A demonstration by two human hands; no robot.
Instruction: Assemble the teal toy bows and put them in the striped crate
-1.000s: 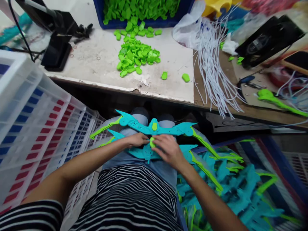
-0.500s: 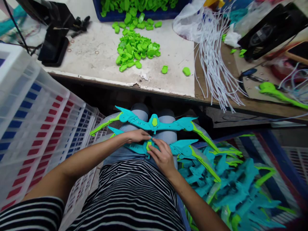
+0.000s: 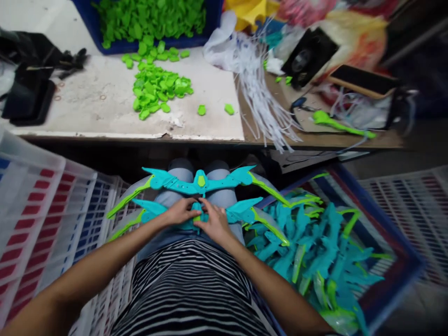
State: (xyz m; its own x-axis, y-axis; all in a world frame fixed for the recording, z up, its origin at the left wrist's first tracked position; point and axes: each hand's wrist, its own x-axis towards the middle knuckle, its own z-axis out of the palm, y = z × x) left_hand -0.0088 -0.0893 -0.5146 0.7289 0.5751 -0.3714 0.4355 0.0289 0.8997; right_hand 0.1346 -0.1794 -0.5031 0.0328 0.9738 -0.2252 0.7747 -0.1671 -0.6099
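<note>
Two turquoise toy bows with lime-green limbs lie across my lap. The nearer toy bow (image 3: pixel 243 211) has my left hand (image 3: pixel 181 211) and my right hand (image 3: pixel 215 221) closed around its middle. Between my thumbs a strip of a lime-green cap (image 3: pixel 197 218) shows at the bow's centre; the rest is covered by my fingers. Just beyond, across my knees, the farther toy bow (image 3: pixel 184 186) has a green cap (image 3: pixel 201 180) seated in its centre, and neither hand touches it.
Loose green caps (image 3: pixel 157 88) are heaped on the worktable (image 3: pixel 115 116) before a blue bin (image 3: pixel 87 32) full of them. White cords (image 3: pixel 259 93) hang over the table edge. A crate of toy bows (image 3: pixel 402 275) stands at my right, white plastic baskets (image 3: pixel 52 163) at my left.
The camera view has swung right, so the table and bows appear farther left. My left hand has come lower around the bow's centre, its thumb now by the green cap.
</note>
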